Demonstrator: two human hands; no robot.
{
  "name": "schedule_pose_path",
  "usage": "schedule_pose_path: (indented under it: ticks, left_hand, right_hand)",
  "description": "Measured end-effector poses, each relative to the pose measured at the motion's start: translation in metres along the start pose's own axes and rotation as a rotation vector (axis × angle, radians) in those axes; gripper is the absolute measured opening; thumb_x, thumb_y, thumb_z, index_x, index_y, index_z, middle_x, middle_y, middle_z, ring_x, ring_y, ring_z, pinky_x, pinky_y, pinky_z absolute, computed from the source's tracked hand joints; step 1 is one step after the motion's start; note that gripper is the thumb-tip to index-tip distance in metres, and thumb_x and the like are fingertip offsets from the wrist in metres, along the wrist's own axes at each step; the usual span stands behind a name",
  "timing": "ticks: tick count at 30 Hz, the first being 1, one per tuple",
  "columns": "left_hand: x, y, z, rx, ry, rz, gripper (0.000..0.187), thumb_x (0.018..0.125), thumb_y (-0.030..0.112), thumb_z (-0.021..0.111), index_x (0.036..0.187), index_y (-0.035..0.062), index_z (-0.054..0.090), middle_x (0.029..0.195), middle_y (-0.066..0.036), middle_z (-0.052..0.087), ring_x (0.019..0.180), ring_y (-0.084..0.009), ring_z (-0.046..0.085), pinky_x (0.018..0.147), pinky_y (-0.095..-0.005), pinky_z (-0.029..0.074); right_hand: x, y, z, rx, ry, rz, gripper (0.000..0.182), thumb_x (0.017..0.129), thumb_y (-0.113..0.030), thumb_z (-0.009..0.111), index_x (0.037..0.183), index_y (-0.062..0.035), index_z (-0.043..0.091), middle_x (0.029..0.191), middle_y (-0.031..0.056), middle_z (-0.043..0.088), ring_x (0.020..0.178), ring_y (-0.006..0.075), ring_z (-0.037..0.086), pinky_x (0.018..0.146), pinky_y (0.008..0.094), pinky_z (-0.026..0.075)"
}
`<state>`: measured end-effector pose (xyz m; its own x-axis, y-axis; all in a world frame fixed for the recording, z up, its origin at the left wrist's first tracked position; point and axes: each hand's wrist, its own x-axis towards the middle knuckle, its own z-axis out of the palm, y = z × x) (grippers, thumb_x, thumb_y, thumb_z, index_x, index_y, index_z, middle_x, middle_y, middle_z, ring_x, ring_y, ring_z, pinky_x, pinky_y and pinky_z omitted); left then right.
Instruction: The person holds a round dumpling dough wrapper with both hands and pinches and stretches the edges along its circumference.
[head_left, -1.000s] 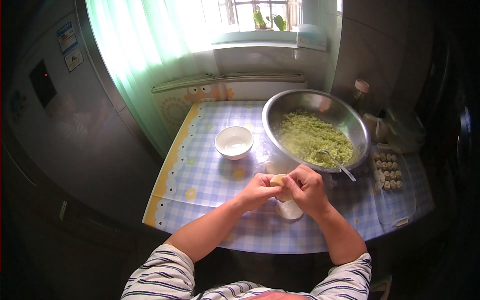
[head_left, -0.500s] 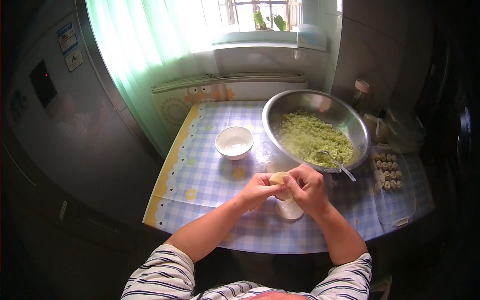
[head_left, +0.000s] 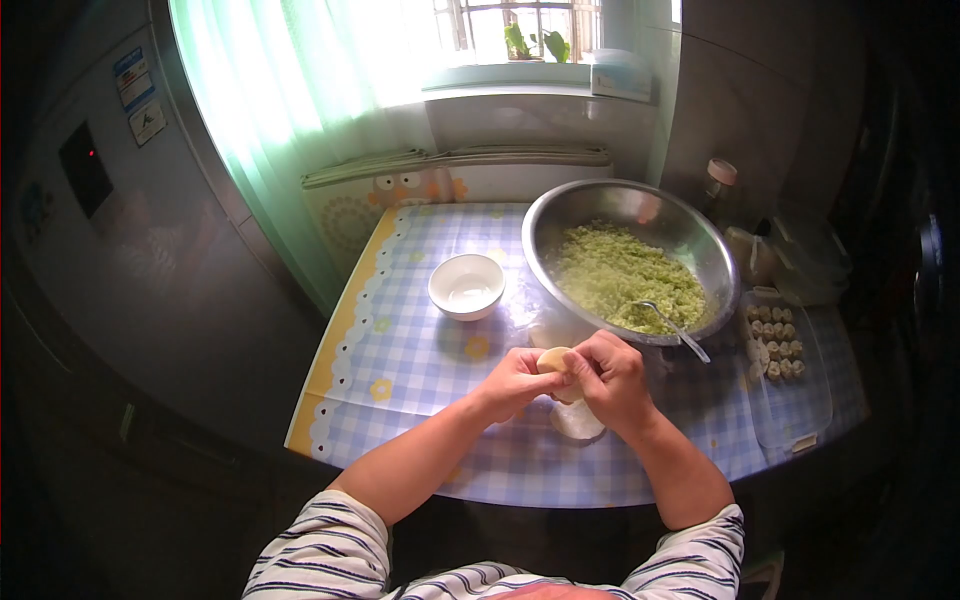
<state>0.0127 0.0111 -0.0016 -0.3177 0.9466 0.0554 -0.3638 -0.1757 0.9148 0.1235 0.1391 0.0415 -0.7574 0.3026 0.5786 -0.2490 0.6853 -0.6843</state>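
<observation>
2 hands (head_left: 514,382) (head_left: 614,378) above a blue-checked table (head_left: 400,340), green curtain (head_left: 262,130) beyond

Using one left hand (head_left: 515,383) and one right hand (head_left: 614,380) on one dough piece (head_left: 554,360); facing one bowl (head_left: 465,308), one metal basin (head_left: 690,225), one spoon (head_left: 688,341), one jar (head_left: 720,190), one pale disc (head_left: 577,423), one plastic tray (head_left: 800,412) and over a dozen small lumps (head_left: 778,331), too tiny for exact counting.

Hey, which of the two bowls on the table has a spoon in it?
The large metal bowl: a spoon rests in its green mixture, handle over the near rim. The small white bowl to its left has no spoon.
</observation>
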Motion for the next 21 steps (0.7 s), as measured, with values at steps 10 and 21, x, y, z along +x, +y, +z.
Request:
schedule_pose_path:
  ticks: [10, 21]
  left_hand:
    - [0.0010, -0.0013, -0.0013, 0.002, -0.009, 0.015, 0.022, 0.083, 0.011, 0.064, 0.102, 0.0004, 0.061, 0.097, -0.005, 0.062, 0.089, -0.0111, 0.059, 0.080, -0.0267, 0.048]
    - [0.0011, 0.0007, 0.0028, 0.014, 0.053, 0.083, 0.023, 0.083, 0.014, 0.065, 0.101, -0.0004, 0.061, 0.092, -0.003, 0.062, 0.084, -0.0089, 0.057, 0.075, -0.0245, 0.046]
  right_hand:
    - [0.0015, -0.0046, -0.0037, -0.009, -0.010, 0.033, 0.011, 0.078, -0.011, 0.065, 0.073, -0.0022, 0.061, 0.067, 0.0090, 0.056, 0.057, 0.0227, 0.055, 0.053, 0.0322, 0.043]
    - [0.0014, -0.0049, -0.0038, -0.013, 0.011, 0.029, 0.012, 0.077, -0.009, 0.064, 0.070, -0.0016, 0.058, 0.064, 0.0100, 0.054, 0.055, 0.0239, 0.053, 0.051, 0.0329, 0.041]
